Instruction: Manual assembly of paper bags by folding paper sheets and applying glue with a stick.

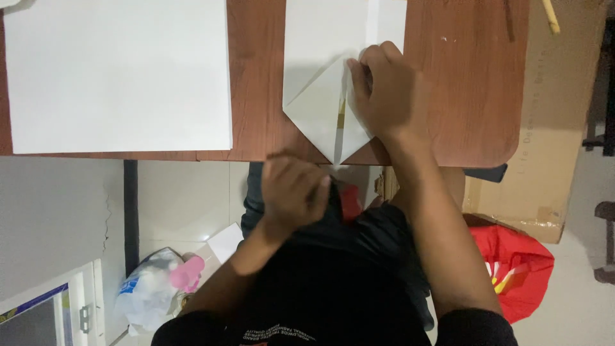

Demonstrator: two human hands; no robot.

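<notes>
Here the right hand (387, 93) presses flat on the folded white paper (320, 112) at the worktop (461, 83) edge, pinning its crease. The left hand (293, 191), its grip curled (on what, I cannot tell), hovers below the paper's point.

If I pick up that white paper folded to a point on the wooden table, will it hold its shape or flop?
The folded white paper would probably feel very light and bend easily, since it is a thin sheet. Its creased flaps may spring open once the right hand pressing on it lifts. On the smooth brown wooden table it would likely slide when pushed.
</notes>
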